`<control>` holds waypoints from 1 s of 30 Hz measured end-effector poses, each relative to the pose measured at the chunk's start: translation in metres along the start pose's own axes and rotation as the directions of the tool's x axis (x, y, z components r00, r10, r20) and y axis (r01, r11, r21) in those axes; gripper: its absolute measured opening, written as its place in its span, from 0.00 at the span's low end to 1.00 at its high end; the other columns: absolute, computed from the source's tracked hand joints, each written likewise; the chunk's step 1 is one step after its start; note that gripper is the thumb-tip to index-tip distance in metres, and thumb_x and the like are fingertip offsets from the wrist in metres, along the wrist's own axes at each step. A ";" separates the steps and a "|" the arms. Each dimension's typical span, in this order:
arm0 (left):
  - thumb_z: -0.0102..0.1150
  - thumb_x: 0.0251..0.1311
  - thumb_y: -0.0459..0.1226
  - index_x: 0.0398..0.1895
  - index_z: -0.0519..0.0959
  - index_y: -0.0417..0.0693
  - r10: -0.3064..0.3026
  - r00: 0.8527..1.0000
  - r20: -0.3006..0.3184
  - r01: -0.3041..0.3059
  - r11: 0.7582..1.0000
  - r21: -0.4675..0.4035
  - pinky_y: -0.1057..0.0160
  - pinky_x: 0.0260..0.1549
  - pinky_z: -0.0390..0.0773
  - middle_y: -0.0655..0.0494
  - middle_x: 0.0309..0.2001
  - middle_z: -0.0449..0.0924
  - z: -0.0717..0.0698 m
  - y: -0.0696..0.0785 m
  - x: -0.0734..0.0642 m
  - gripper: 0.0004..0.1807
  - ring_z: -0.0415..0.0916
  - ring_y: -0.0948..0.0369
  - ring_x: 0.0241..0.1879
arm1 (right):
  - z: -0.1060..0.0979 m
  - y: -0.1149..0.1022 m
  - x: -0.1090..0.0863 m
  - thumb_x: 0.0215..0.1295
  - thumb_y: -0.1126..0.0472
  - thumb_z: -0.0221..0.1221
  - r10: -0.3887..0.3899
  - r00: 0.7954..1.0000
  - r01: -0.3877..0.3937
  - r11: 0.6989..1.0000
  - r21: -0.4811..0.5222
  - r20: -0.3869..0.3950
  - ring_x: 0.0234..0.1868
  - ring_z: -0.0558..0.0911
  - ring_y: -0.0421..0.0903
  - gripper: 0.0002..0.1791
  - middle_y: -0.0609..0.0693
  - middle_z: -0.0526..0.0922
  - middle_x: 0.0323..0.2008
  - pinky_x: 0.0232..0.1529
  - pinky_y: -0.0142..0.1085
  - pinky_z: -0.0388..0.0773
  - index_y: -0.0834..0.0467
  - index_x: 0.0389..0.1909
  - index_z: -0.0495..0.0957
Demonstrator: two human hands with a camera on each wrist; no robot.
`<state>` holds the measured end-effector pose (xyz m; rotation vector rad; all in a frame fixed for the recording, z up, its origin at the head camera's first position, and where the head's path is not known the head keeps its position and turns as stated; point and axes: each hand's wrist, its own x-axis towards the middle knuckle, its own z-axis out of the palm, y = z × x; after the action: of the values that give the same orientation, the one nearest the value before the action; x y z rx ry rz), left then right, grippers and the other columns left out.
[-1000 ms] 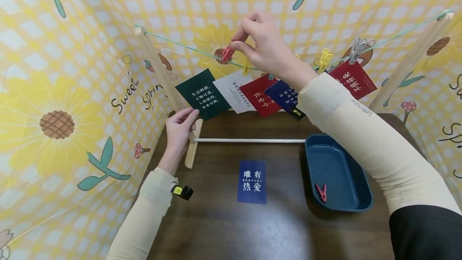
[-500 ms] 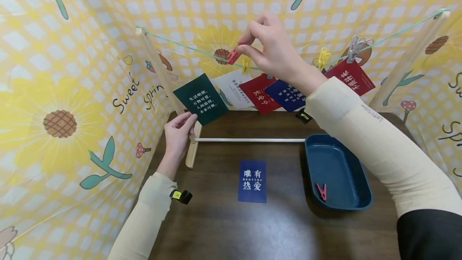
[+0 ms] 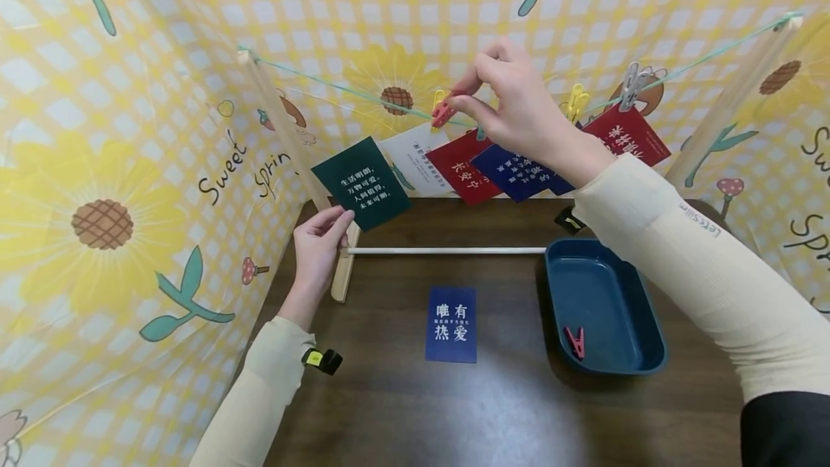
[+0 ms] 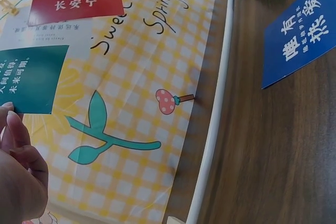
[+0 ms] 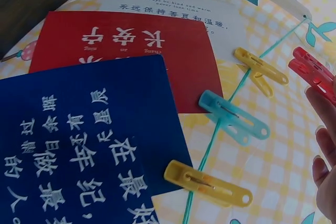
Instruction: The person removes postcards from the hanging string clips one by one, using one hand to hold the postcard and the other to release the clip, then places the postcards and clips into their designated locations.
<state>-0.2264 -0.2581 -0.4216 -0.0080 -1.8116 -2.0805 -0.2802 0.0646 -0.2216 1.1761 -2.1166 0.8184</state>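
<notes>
Since the earlier frames, the right hand had shifted rightward along the green cord, its fingers pinching a red clip; the green card, pinched at its lower-left edge by the left hand's fingers, had sunk slightly. Clip and card thus stood farther apart, the card apparently unclipped. Below both hands' fingers, a blue card lay on the table
</notes>
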 end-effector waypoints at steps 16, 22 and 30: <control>0.69 0.66 0.29 0.37 0.89 0.45 -0.023 0.999 0.035 0.024 1.000 -0.016 0.71 0.20 0.71 0.56 0.28 0.86 0.006 -0.009 -0.012 0.03 0.68 0.64 0.16 | -0.010 0.005 -0.036 0.63 0.66 0.71 -0.029 0.999 0.032 0.998 -0.056 0.038 0.50 0.71 0.62 0.12 0.63 0.79 0.41 0.52 0.50 0.65 0.69 0.41 0.80; 0.68 0.66 0.29 0.39 0.88 0.44 -0.014 0.998 0.060 0.014 1.000 0.003 0.70 0.18 0.70 0.58 0.31 0.87 0.008 -0.013 -0.018 0.03 0.68 0.65 0.16 | -0.011 0.004 -0.050 0.61 0.67 0.73 -0.014 0.996 0.020 0.998 -0.059 0.091 0.49 0.72 0.60 0.13 0.61 0.81 0.42 0.49 0.50 0.66 0.67 0.40 0.80; 0.67 0.66 0.28 0.41 0.87 0.35 -0.013 0.997 0.075 0.013 1.000 -0.003 0.71 0.19 0.71 0.58 0.38 0.88 0.011 -0.014 -0.024 0.04 0.69 0.64 0.16 | -0.013 0.003 -0.064 0.58 0.67 0.75 -0.019 0.994 0.027 0.996 -0.079 0.107 0.48 0.73 0.58 0.14 0.60 0.82 0.41 0.50 0.52 0.65 0.66 0.40 0.81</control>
<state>-0.2109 -0.2395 -0.4390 -0.0765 -1.8567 -2.1184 -0.2514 0.1090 -0.2603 1.2238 -2.1961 0.6671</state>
